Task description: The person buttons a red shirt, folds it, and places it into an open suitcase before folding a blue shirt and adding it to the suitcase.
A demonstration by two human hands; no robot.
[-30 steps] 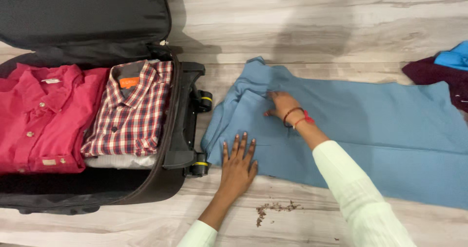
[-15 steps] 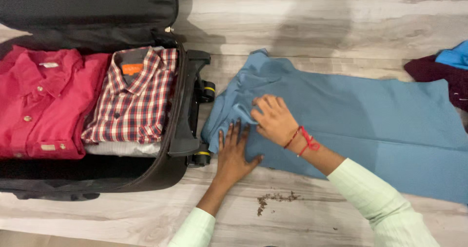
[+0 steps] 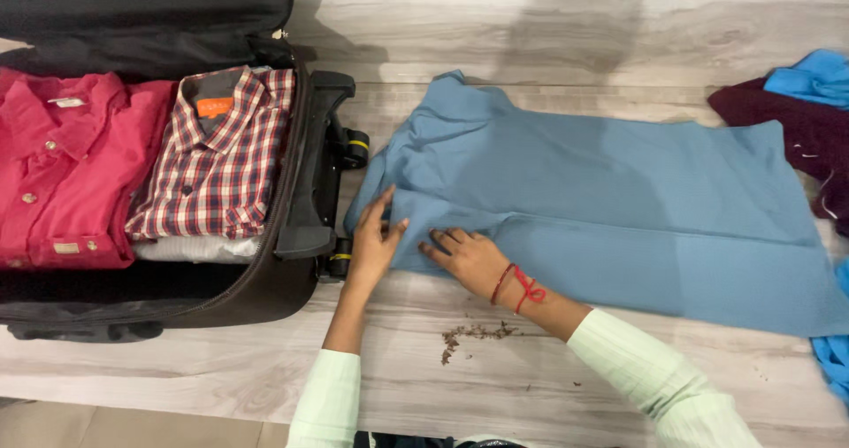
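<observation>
Two hands rest on the near left corner of a blue garment (image 3: 601, 209) spread flat on a pale wood-grain floor (image 3: 548, 23). Left hand (image 3: 374, 245) sits at the garment's left edge, fingers extended and thumb raised, pinching or pressing a fold of the cloth; whether it truly grips cannot be told. Right hand (image 3: 467, 255) lies palm down just beside it, open, fingers spread flat on the fabric. A red thread bracelet (image 3: 522, 287) circles the right wrist. Both forearms wear pale green sleeves (image 3: 654, 373).

Garment position: centre of view, collar end toward the left, the rest stretching right. Its left edge lies near the wheels (image 3: 354, 147) of an open dark suitcase (image 3: 301, 200). Inside the suitcase, a folded red shirt (image 3: 62, 165) lies on the left and a folded red-and-white checked shirt (image 3: 212, 160) just beside it on the right, over a white item. The suitcase lid (image 3: 150, 6) is laid back at the top.

At the far right, a maroon garment (image 3: 796, 138) and a brighter blue cloth (image 3: 814, 76) touch the spread garment's edge. Small brown crumbs (image 3: 473, 335) lie on the floor near the right wrist.
</observation>
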